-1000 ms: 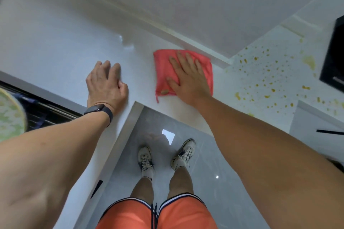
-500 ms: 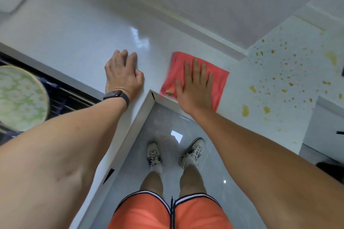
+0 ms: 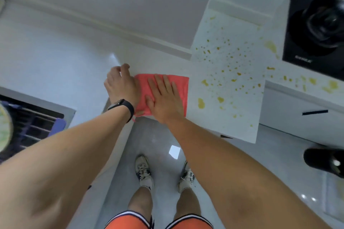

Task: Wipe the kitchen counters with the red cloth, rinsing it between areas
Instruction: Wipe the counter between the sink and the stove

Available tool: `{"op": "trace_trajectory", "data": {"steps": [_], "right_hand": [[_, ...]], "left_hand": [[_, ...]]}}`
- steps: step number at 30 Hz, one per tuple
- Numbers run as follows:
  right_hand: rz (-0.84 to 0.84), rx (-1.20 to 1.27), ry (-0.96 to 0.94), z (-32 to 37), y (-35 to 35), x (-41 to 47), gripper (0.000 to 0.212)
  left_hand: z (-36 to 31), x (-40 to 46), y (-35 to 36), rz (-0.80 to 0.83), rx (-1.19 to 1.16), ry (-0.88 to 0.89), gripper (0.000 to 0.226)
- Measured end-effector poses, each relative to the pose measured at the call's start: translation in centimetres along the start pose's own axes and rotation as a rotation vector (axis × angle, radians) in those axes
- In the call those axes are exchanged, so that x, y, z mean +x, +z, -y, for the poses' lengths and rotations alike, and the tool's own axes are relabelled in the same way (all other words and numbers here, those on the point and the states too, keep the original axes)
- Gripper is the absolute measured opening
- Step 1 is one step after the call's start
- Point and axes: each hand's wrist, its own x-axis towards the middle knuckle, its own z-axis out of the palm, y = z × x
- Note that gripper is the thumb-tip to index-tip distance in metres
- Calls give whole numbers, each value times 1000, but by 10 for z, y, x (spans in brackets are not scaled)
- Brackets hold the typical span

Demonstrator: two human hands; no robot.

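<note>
A pale logo sits on the black appliance (image 3: 305,29); its letters are too blurred to read.

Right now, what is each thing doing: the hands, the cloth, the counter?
right hand: flat, fingers straight, pressing the cloth
left hand: at the cloth's left edge, fingers curled; grip unclear
red cloth: folded, lying on the counter
counter: spattered with yellow spots, unwiped

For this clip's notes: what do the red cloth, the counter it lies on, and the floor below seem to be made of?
Red cloth: soft woven or microfibre-like fabric, matte, with creases and a hemmed edge; the weave is too blurred to name. Counter: white, hard and glossy, possibly stone or solid surface, showing a light reflection. Floor: grey polished tile by its look, mirroring a bright square.
</note>
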Motion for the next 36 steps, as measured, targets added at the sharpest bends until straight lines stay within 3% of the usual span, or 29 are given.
{"op": "trace_trajectory", "data": {"steps": [7, 9, 13, 19, 22, 29, 36], "right_hand": [[-28, 18, 39, -109, 0, -73, 65], [-4, -3, 60, -143, -5, -95, 66], [30, -58, 88, -198, -14, -135, 65], [18, -79, 62, -261, -18, -174, 66], [-16, -129, 18, -269, -16, -181, 64], [-53, -149, 52, -232, -18, -141, 65], [-31, -179, -274, -224, -34, -57, 64]], "left_hand": [[-48, -17, 35, 44, 74, 286, 37], [-66, -23, 46, 48, 60, 238, 39], [-87, -38, 69, -2, -23, -156, 44], [-80, -51, 87, -102, -18, -178, 36], [-87, -50, 85, -175, -101, -279, 36], [-91, -52, 87, -173, -30, -227, 33], [-90, -47, 90, -143, 44, -227, 34]]}}
